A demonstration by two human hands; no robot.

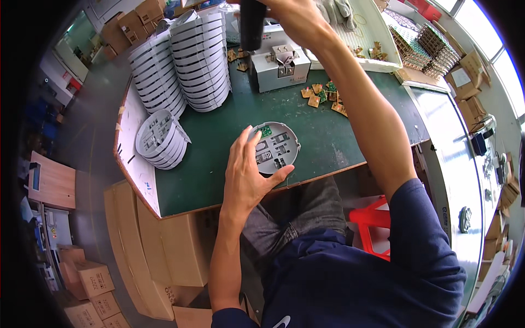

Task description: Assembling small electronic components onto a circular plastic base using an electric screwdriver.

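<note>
A round grey plastic housing [280,146] lies on the green table in front of me, its inner side with several slots facing up. A small green circuit board [266,132] sits in it near the upper rim. My left hand [244,169] grips the housing's left side, with its thumb at the lower edge and its fingers at the upper left. At the top edge of the picture my right hand [295,13] is closed around a black cylindrical tool [252,26]; part of the hand is cut off. Behind the tool stands a grey metal box device [283,74].
Tall stacks of grey housings [199,65] and a shorter stack [161,143] stand at the left. Small circuit boards [317,95] lie loose right of the device. A white tray [377,60] holds gloves [336,13]. Cardboard boxes [164,240] and a red stool [372,224] are below the table.
</note>
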